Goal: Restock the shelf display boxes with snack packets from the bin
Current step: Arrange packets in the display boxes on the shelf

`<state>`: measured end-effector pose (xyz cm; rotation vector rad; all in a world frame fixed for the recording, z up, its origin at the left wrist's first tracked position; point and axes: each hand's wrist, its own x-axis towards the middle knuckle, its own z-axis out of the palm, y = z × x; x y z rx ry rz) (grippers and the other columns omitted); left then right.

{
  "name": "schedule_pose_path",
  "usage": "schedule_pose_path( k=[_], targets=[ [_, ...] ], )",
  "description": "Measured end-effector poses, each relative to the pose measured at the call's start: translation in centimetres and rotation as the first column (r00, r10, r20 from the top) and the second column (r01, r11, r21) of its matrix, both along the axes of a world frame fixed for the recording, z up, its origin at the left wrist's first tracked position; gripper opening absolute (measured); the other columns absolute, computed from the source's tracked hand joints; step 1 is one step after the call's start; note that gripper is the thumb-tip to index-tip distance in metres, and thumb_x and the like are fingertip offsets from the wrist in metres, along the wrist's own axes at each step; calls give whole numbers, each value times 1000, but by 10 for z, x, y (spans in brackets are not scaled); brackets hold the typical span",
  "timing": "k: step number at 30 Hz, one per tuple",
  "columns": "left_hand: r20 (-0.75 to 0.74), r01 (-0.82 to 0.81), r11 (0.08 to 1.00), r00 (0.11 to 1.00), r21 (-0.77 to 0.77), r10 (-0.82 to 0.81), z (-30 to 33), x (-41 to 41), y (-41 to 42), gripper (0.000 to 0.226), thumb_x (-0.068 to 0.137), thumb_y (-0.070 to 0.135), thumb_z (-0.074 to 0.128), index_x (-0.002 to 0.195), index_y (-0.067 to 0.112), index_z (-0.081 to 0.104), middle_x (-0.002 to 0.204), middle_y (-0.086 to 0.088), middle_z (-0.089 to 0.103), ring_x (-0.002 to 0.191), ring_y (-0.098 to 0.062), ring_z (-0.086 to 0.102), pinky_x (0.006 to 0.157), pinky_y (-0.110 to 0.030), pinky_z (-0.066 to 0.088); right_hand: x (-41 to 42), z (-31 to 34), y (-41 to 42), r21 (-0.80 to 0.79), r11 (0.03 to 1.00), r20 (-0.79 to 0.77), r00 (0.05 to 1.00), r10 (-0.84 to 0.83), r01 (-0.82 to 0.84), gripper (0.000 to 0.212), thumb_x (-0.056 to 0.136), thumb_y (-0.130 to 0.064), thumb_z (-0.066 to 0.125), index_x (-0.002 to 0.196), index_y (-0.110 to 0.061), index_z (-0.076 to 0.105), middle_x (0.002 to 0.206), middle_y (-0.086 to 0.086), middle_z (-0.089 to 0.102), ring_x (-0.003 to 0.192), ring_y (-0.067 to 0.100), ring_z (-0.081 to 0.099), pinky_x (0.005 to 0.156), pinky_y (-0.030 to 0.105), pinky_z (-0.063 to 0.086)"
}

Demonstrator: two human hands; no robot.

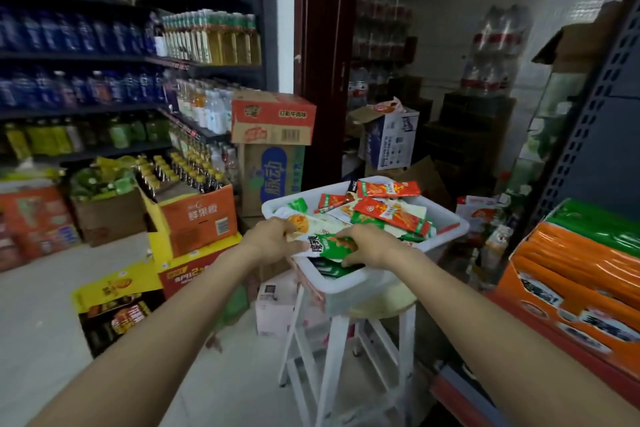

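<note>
Both bare forearms are being stretched forward and slightly inward over the near corner of the white bin (349,282), which is being carried on a white stool (346,340). The left hand (273,241) is being held palm down, wrist straight, its fingers curled and closed on the left end of a small stack of snack packets, the topmost being a green and white packet (329,246). Just to the right of it, the right hand (372,248) is being held palm down as well, its fingers (346,239) bent over the packet's right end and its thumb tucked underneath, so the same packet is being clamped between the two hands at the bin's near rim. Beyond both hands, deeper in the bin, loose red packets (388,189) and further green ones are being left in a heap. Well to the right of the right hand, an orange display box (561,291) of long orange packs is being shown on the shelf.
</note>
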<state>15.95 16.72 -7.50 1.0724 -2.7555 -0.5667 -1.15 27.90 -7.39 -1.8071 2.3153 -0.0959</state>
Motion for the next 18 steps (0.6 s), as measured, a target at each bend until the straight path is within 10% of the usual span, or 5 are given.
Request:
schedule_pose_path(
  k=[4, 8, 12, 18],
  targets=[
    [-239, -112, 991, 963, 79, 127, -10, 6, -8, 31, 99, 26, 43, 96, 3, 64, 92, -14, 63, 96, -35, 60, 71, -34, 44, -8, 1, -1, -132, 991, 51, 998, -23, 30, 27, 97, -17, 46, 119, -11, 62, 108, 11, 65, 96, 28, 58, 76, 34, 43],
    [-274, -222, 975, 936, 27, 221, -22, 6, -17, 37, 94, 38, 50, 110, 7, 64, 116, -18, 61, 104, -34, 57, 85, -39, 48, -22, 2, 8, -272, 949, 176, 978, -114, 159, 37, 97, -12, 44, 61, -13, 39, 61, 4, 42, 59, 19, 42, 56, 32, 27],
    [-264, -373, 910, 873, 181, 411, -15, -6, -15, 63, 79, 38, 72, 121, -3, 49, 121, -21, 53, 106, -31, 52, 79, -34, 42, -25, -2, 11, -284, 933, 235, 960, -154, 219, 40, 96, -9, 44, 58, -14, 35, 57, 3, 37, 52, 13, 35, 50, 27, 24],
    [-390, -362, 869, 787, 338, 479, -1, -15, -11, 31, 77, 20, 77, 85, 4, 52, 92, -13, 58, 83, -25, 56, 62, -29, 46, -21, -2, 12, -325, 901, 392, 908, -149, 288, 20, 93, -4, 44, 76, -12, 49, 69, 2, 50, 58, 13, 43, 55, 29, 32]
  ],
)
